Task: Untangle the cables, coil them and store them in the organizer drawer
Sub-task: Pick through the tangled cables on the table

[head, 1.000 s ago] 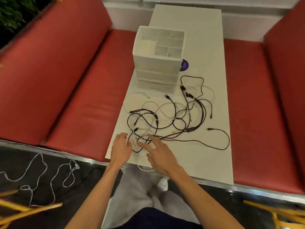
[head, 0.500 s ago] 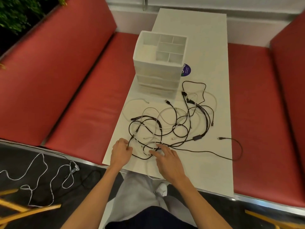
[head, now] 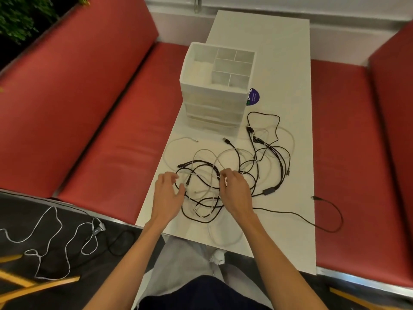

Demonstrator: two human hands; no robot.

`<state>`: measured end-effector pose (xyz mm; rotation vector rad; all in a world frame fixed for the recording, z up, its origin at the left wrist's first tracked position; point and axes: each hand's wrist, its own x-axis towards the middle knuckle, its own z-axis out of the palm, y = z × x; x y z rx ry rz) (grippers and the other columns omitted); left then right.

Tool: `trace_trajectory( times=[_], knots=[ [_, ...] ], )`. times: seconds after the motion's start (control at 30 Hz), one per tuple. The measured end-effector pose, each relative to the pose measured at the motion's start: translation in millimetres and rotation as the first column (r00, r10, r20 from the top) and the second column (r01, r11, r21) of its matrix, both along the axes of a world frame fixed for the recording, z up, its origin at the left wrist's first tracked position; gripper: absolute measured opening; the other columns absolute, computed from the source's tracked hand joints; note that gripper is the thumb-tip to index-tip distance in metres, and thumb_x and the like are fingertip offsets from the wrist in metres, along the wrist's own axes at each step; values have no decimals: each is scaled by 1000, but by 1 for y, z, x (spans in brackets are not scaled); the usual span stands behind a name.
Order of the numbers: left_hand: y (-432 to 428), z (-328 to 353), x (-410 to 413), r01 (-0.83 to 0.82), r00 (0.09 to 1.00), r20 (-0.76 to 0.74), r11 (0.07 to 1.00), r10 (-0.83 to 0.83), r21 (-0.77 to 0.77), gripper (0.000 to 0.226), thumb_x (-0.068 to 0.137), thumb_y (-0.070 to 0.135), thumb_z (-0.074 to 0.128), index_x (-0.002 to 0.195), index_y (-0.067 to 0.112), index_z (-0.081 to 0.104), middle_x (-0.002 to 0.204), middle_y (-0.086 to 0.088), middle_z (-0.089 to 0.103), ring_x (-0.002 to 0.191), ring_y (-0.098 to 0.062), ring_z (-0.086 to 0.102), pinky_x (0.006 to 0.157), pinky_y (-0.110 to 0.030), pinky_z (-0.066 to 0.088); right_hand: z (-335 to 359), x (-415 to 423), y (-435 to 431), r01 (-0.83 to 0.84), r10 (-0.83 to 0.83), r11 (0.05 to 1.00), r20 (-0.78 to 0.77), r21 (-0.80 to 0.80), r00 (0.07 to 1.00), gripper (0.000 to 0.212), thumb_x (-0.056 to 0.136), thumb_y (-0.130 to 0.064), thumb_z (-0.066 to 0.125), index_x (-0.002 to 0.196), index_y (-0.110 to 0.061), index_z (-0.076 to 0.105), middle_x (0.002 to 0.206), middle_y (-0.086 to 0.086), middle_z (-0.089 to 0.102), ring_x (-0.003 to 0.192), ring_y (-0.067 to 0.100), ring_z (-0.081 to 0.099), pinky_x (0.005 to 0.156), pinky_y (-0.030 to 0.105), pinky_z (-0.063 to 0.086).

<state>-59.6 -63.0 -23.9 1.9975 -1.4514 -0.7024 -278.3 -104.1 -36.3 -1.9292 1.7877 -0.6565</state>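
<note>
Both hands on tangled cables, sprawl running diagonally toward organizer

White table carries the organizer, tangled cables (black, white) and a sticker.

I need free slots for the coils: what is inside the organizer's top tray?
The organizer top compartments look empty: only white dividers and floors show. The drawers below are shut, so their contents are hidden.
</note>
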Motion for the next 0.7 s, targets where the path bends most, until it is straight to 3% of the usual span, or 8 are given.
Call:
trace_trajectory(
  times=[0.1, 0.17, 0.3, 0.4, 0.5, 0.6, 0.7],
  knots=[
    [-18, 6, -17, 185, 981, 63, 980, -181, -68, 28, 104, 12, 64, 132, 14, 62, 129, 1, 59, 120, -13, 56, 99, -19, 40, -6, 13, -35, 28, -18, 995, -104, 95, 994, 19, 111, -17, 53, 109, -6, 68, 95, 13, 69, 86, 31, 67, 64, 34, 44],
    [-30, 4, -29, 318, 944, 116, 946, -310, -58, 33, 106, 14, 60, 140, 14, 61, 137, -1, 60, 128, -14, 53, 103, -20, 39, -12, 19, -47, 33, 0, 981, -171, 189, 985, 18, 111, -17, 54, 113, -5, 67, 103, 14, 69, 93, 34, 69, 67, 35, 43],
    [-44, -24, -45, 532, 830, 143, 843, -538, 84, 55, 108, 15, 54, 161, 13, 43, 164, -5, 45, 154, -23, 37, 126, -38, 34, -16, 27, -50, 33, 37, 952, -221, 305, 975, 21, 111, -23, 55, 122, -7, 62, 114, 14, 67, 102, 35, 70, 72, 38, 47],
    [-34, -51, -40, 570, 785, 144, 794, -602, 213, 61, 112, 32, 37, 171, 19, 22, 176, 0, 28, 166, -26, 16, 131, -46, 26, -14, 31, -49, 50, 37, 927, -225, 372, 974, 23, 109, -21, 55, 124, -5, 60, 119, 15, 68, 106, 37, 70, 75, 39, 49],
    [-16, -67, -29, 567, 758, 220, 788, -613, 240, 63, 113, 44, 21, 173, 25, 15, 180, 10, 14, 167, -18, 3, 134, -45, 18, -17, 28, -52, 38, 32, 867, -132, 497, 991, 21, 107, -26, 57, 111, -5, 62, 115, 16, 66, 109, 38, 68, 77, 37, 46],
    [-3, -73, -25, 543, 779, 237, 814, -580, 208, 58, 117, 37, 30, 172, 28, 16, 179, 13, 13, 167, -14, 1, 134, -41, 13, -16, 15, -58, 0, -9, 828, 12, 560, 1000, 29, 101, -23, 59, 77, -14, 46, 77, 8, 57, 81, 31, 63, 69, 37, 44],
    [4, -74, -22, 519, 801, 234, 834, -551, 186, 56, 117, 36, 30, 172, 29, 21, 179, 12, 17, 166, -10, 3, 134, -40, 14, 16, 7, -56, -66, -7, 834, 129, 548, 992, 23, 101, -17, 66, 84, -12, 53, 79, 8, 63, 75, 24, 59, 71, 39, 47]
  ],
)
